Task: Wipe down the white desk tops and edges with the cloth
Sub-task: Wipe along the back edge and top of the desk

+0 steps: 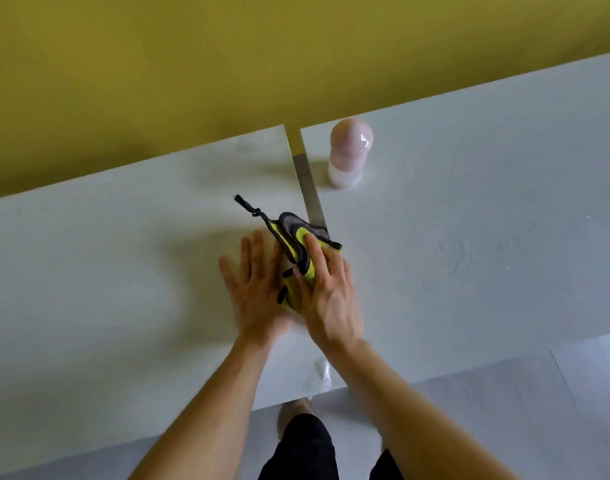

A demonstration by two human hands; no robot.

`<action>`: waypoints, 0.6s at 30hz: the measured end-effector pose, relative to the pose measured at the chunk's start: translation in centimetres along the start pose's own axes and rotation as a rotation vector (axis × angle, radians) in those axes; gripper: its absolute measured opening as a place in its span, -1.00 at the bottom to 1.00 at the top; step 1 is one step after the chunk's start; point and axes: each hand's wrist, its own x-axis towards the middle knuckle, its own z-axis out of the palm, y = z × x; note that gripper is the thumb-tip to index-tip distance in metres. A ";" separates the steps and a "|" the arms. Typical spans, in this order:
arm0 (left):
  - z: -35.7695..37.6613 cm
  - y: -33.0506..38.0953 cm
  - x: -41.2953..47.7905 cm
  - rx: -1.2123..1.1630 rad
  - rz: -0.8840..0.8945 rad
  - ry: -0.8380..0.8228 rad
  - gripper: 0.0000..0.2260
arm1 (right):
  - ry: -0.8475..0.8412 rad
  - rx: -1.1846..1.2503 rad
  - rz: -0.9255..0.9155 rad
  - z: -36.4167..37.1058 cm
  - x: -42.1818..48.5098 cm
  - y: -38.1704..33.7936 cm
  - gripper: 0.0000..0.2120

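Starting left of the gap, the left table (106, 254) runs wide and white, with a soft shadow on it just left of our hands. Our left hand (255, 292) is near the gap on that side, its fingers (258, 251) straight and spread, gripping nothing, the palm edge resting against the cloth (293, 244). The cloth sits just left of the gap, bunched into a yellow-green and grey wad with dark binding and a small loop sticking out toward the back. Whether it touches the table we cannot tell. We judge it light, soft and floppy, not at all fragile, and best taken as a folded pad under a flat palm, so the loop and loose corners do not drag. Our right hand (331, 299) lies over the cloth at the gap's near end, fingers curled around it and the thumb pinching the fabric. The gap (298, 143) itself shows a metal strip (308, 188) below the table edges, which probably need the cloth wrapped over them. Just right of the gap, toward the back, a pink and white bottle (348, 154) stands upright on the right table (469, 237). It looks light and easy to tip, so we would lift it aside before wiping there.
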 end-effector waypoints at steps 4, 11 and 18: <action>-0.4 0.0 -0.7 -0.010 0.039 -0.009 -0.29 | -0.099 -0.065 0.051 2.2 -1.1 0.5 -0.31; -2.8 -7.0 3.0 -0.117 0.328 0.083 -0.34 | -0.129 -0.074 0.173 2.7 -2.5 -1.4 -0.34; -8.6 -7.3 13.6 -0.078 0.075 -0.534 0.60 | -0.020 -0.081 0.265 4.6 6.7 -1.9 -0.41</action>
